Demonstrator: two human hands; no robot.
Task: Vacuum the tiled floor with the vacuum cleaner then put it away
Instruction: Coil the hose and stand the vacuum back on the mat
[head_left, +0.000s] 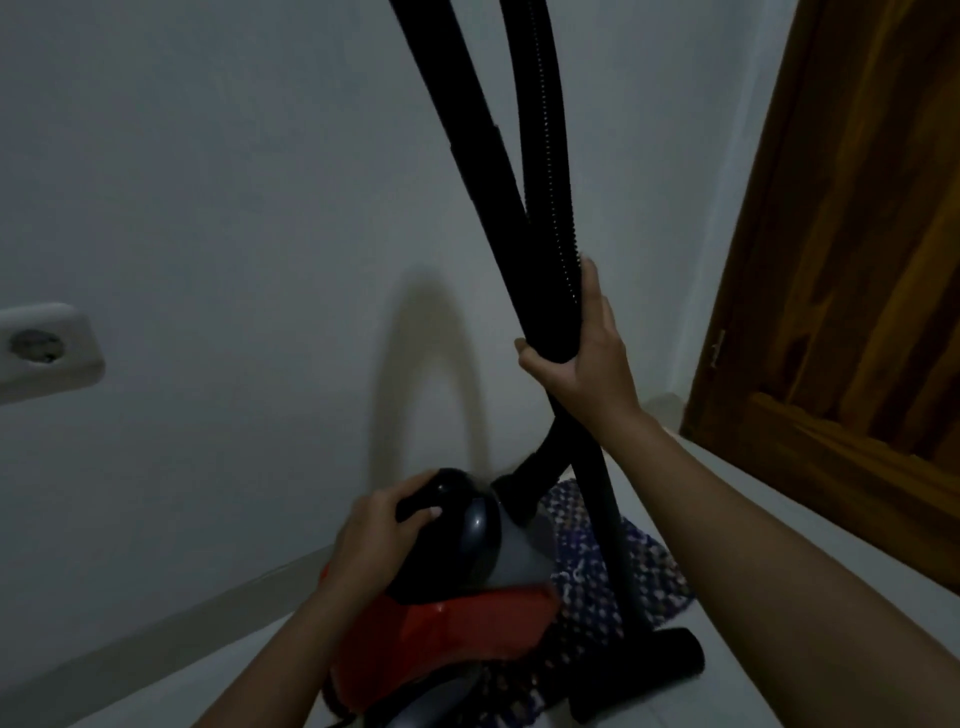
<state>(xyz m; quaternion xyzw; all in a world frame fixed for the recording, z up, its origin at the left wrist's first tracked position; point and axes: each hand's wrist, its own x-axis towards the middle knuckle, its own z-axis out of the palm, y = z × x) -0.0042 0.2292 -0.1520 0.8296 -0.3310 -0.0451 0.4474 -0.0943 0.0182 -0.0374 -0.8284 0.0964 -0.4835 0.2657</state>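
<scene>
A red and black canister vacuum cleaner (467, 618) sits low in the middle of the view, close to the white wall. My left hand (379, 535) grips its black carry handle on top. My right hand (587, 358) is wrapped around the black wand (467, 140) and the ribbed hose (550, 156) together, where the two cross. Both rise out of the top of the frame. The wand runs down to the black floor nozzle (670, 670), which rests on the pale tiled floor (737, 525).
A dark patterned mat (597, 551) lies under the vacuum and nozzle. A wooden door (857, 260) fills the right side. A white wall socket (47, 348) sticks out at the left edge. A pale skirting runs along the wall's foot.
</scene>
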